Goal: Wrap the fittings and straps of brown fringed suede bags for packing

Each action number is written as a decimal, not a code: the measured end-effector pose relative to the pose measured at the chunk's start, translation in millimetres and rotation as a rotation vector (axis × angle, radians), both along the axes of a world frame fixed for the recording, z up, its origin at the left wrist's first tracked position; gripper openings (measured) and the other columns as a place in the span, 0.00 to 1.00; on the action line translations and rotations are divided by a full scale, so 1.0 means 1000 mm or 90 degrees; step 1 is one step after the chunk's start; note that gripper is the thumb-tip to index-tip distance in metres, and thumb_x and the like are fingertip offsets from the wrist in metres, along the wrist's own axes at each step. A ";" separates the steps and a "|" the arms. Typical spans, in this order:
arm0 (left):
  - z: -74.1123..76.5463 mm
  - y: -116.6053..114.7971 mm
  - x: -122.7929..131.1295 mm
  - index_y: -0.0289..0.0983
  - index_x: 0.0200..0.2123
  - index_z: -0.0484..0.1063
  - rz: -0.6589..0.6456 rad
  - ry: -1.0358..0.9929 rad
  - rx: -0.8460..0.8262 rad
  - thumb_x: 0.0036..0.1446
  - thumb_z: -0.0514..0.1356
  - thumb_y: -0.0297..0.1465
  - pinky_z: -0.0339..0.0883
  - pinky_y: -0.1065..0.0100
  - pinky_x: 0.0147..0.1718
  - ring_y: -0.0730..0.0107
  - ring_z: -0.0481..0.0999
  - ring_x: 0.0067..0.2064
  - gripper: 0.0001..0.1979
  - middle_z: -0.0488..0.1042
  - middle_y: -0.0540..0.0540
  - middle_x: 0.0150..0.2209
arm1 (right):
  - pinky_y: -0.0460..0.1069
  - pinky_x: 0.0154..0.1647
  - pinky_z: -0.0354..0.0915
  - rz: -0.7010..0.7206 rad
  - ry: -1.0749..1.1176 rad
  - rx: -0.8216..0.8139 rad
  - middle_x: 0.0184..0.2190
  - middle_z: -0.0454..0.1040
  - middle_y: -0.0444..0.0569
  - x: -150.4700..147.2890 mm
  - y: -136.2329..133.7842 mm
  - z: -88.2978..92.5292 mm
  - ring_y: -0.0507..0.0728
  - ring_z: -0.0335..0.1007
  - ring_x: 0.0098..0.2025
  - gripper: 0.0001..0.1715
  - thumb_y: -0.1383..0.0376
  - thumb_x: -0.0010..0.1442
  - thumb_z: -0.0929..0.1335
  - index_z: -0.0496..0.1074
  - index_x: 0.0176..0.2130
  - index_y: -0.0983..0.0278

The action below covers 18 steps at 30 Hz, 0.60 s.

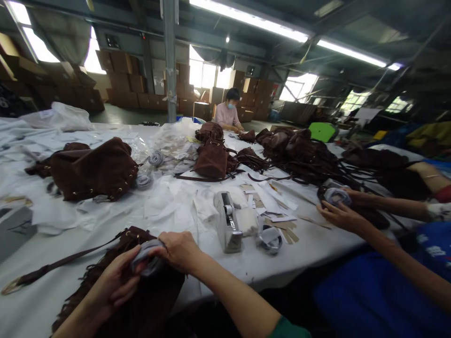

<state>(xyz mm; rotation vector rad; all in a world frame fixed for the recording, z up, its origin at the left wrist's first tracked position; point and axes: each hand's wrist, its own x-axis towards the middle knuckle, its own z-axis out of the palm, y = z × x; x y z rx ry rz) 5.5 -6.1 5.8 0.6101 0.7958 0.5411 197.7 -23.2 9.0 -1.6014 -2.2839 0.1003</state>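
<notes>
Between my two hands is a coiled grey strip, held above a dark brown fringed bag at the table's near edge. My left hand wraps its fingers around the coil's left side. On its upper right, my right hand pinches the coil, with the fingertips partly hidden. The bag's strap stretches left across the white table, ending in a metal ring or buckle. Gathered drawstring eyelets show along the bag's top.
A tape dispenser stands right of my hands, beside a clear tape roll. Brown bags and more grey coils lie farther back. At right, a co-worker's hands hold a similar coil; another person sits across the table.
</notes>
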 end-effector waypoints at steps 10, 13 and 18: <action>0.010 -0.006 0.009 0.34 0.30 0.71 0.019 0.091 -0.033 0.41 0.68 0.36 0.46 0.81 0.05 0.89 0.49 0.08 0.15 0.69 0.52 0.21 | 0.46 0.24 0.62 -0.055 -0.042 0.024 0.29 0.76 0.49 0.006 -0.018 -0.018 0.56 0.73 0.28 0.30 0.43 0.63 0.55 0.67 0.38 0.65; 0.010 -0.006 0.010 0.35 0.28 0.69 0.002 0.107 -0.013 0.39 0.69 0.40 0.46 0.80 0.04 0.88 0.48 0.08 0.17 0.67 0.53 0.18 | 0.46 0.23 0.61 -0.041 -0.031 0.048 0.29 0.75 0.50 0.008 -0.023 -0.016 0.55 0.72 0.27 0.31 0.43 0.62 0.55 0.67 0.40 0.64; -0.002 0.003 0.002 0.36 0.28 0.67 -0.044 0.123 0.007 0.37 0.70 0.44 0.48 0.78 0.03 0.86 0.51 0.07 0.21 0.71 0.52 0.20 | 0.47 0.29 0.64 -0.013 -0.001 0.115 0.30 0.73 0.50 0.018 -0.037 -0.008 0.56 0.70 0.30 0.29 0.44 0.62 0.57 0.67 0.44 0.64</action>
